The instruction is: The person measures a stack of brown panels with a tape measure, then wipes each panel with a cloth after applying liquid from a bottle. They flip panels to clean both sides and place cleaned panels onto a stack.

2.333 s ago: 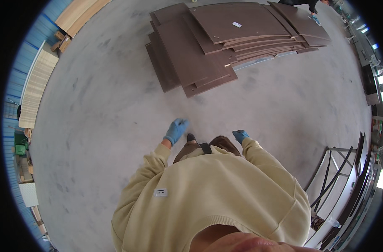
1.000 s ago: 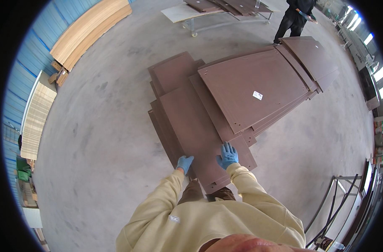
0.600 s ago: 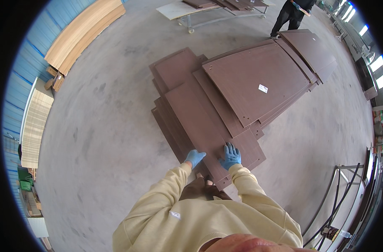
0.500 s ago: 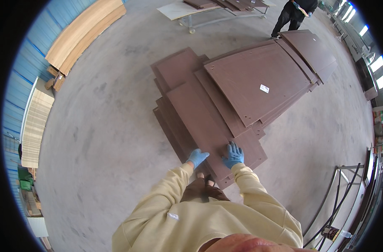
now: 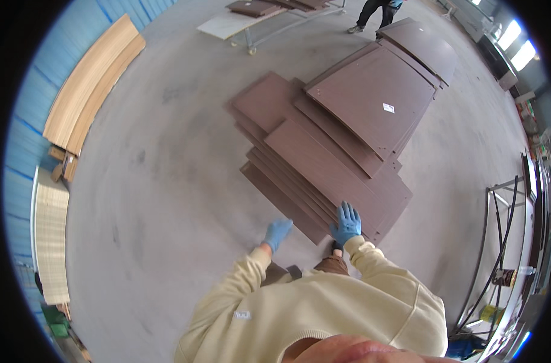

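The blue-gloved right hand [image 5: 347, 224] is lying palm-down over the near end of the stepped stack of brown panels [image 5: 351, 118], its fingers spreading slightly apart. The left hand [image 5: 278, 234] is hanging just beside the stack's left edge, too blurred to tell whether its fingers are parting. The stack is lying ahead, 1 white label [image 5: 389, 107] showing, a co-worker [image 5: 368, 13] standing near its far end.

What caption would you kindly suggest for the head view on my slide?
Right gloved hand over the near end of stacked brown boards, left gloved hand beside them, a co-worker standing beyond.
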Demonstrator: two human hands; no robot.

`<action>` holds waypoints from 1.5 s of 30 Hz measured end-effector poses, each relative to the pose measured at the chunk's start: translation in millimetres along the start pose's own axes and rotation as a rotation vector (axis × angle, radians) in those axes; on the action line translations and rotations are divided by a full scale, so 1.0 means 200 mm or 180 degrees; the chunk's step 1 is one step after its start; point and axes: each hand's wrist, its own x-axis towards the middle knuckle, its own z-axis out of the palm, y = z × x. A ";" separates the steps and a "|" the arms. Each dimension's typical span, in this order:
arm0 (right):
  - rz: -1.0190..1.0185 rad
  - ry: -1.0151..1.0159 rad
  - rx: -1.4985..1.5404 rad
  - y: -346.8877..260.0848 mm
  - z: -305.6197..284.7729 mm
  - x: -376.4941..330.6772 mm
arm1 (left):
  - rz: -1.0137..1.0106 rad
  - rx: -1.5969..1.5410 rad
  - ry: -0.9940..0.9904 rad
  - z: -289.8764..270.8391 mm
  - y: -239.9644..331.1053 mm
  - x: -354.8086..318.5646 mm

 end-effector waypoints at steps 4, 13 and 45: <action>0.0277 -0.0248 0.0108 -0.58 0.15 0.01 | -0.0507 0.0491 0.0000 -0.52 0.04 -0.17; 0.0963 -0.0331 0.0332 -0.97 0.22 -0.11 | -0.0151 0.0769 -0.0933 -0.63 0.41 -0.14; 0.4370 -0.1566 0.2390 -2.21 0.56 -0.10 | -0.1074 0.2314 -0.2939 -1.16 1.16 0.01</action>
